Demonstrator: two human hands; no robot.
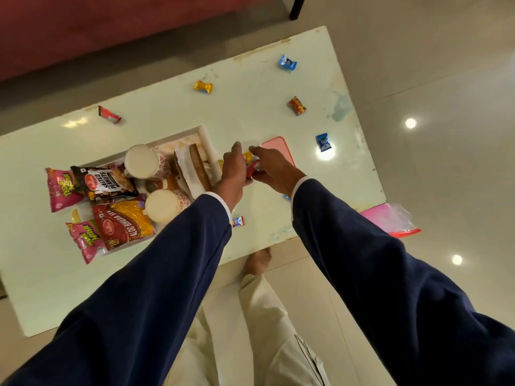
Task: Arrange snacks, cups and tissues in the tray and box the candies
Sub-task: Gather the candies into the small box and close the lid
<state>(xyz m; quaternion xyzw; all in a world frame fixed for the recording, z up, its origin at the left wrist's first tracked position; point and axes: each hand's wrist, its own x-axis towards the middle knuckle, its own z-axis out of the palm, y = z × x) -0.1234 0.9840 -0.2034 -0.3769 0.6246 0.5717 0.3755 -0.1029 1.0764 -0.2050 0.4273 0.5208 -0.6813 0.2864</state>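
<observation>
**Candies gathered beside the loaded tray**

Head view: both hands meet at centre. The left hand (232, 169) and right hand (271, 167) have fingers pinched around red and gold candies (252, 162), probably collecting them for boxing. A pink lid (280, 149) lies at one o'clock. The tray (204, 135), at nine o'clock, holds snacks and cups. Loose candies dot the surface (250, 107).

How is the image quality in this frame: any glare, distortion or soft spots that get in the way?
Head view: ceiling lights glare on the table beside the blue candy and on the floor; wide-angle stretch makes the sleeves balloon at the bottom; overall slightly soft, packet print still readable; the hands hide what they hold.
</observation>
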